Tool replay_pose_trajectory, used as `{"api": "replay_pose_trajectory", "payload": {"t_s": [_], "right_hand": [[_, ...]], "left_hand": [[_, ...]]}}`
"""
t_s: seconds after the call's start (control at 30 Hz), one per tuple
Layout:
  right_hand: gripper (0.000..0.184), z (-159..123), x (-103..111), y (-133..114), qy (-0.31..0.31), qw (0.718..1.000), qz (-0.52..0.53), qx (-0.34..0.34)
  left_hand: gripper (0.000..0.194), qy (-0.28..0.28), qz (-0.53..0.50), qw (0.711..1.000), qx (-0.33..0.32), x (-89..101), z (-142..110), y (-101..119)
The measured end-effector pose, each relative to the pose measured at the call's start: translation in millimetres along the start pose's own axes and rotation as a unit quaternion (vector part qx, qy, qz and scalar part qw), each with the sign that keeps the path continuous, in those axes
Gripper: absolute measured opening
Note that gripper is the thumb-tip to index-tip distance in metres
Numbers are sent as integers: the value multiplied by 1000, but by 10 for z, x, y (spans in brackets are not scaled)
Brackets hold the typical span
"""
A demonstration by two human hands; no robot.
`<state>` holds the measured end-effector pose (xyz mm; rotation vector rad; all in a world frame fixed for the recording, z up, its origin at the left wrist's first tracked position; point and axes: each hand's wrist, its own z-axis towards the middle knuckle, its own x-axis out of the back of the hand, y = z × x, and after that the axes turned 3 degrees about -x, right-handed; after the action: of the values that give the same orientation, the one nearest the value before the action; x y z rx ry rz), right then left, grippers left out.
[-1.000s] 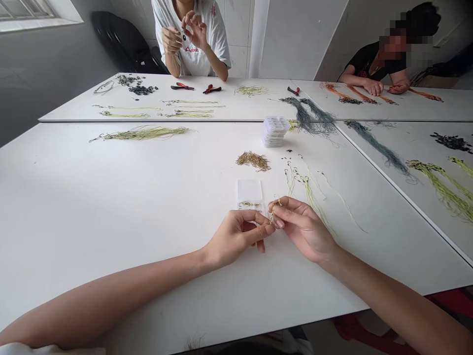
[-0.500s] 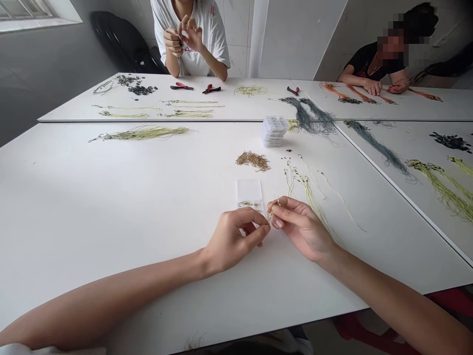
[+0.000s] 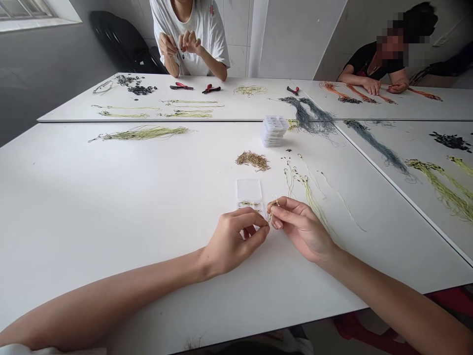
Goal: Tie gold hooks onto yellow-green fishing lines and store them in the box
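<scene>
My left hand [image 3: 233, 241] and my right hand [image 3: 303, 224] meet over the near table, fingertips almost touching. Between them is a short fishing rig [image 3: 271, 216], a hook with yellow-green cord. My left thumb and index finger pinch its lower end, and my right fingers grip its upper part, hiding most of it. Just behind my left fingers lies an open clear plastic box [image 3: 249, 189] with yellow rigs in its lower half. Loose yellow-green hooked lines [image 3: 309, 195] spread beyond my right hand. Farther back is a heap of bronze fishing hooks [image 3: 253, 160].
A stack of clear boxes [image 3: 272, 133] stands near the table seam. Yellow line bundles [image 3: 144, 133], grey-blue lines [image 3: 312, 116], black parts [image 3: 142, 89] and red-handled pliers [image 3: 211, 89] lie around. Two people sit across, one in a white shirt [image 3: 210, 37].
My hands stay nearly still; the cord above my right fingertips has shifted slightly. Across the table, the hands of the person in white have lowered and moved apart.
</scene>
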<state>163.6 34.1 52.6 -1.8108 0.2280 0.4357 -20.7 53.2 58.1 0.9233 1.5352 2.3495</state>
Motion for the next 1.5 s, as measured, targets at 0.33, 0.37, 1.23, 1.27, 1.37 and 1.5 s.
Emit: {"api": "replay_pose_trajectory", "payload": {"t_s": [0.33, 0.37, 1.23, 1.27, 1.37, 1.5], "right_hand": [[16, -9, -11, -9, 0, 1000, -1, -4], [16, -6, -10, -9, 0, 1000, -4, -4], [15, 13, -68, 40, -10, 1000, -13, -11], [15, 17, -69, 44, -15, 1000, -9, -13], [14, 25, -70, 41, -23, 999, 4, -22], [12, 19, -65, 9, -21, 999, 8, -23]], "left_hand": [[10, 0, 14, 1000, -18, 4, -9, -9], [10, -1, 14, 1000, -19, 5, -10, -9], [12, -25, 27, 998, 46, 20, -24, -5], [13, -27, 26, 998, 51, 22, -23, -3], [14, -33, 18, 996, 79, 29, -16, 3], [16, -42, -15, 993, 112, 36, -6, 2]]}}
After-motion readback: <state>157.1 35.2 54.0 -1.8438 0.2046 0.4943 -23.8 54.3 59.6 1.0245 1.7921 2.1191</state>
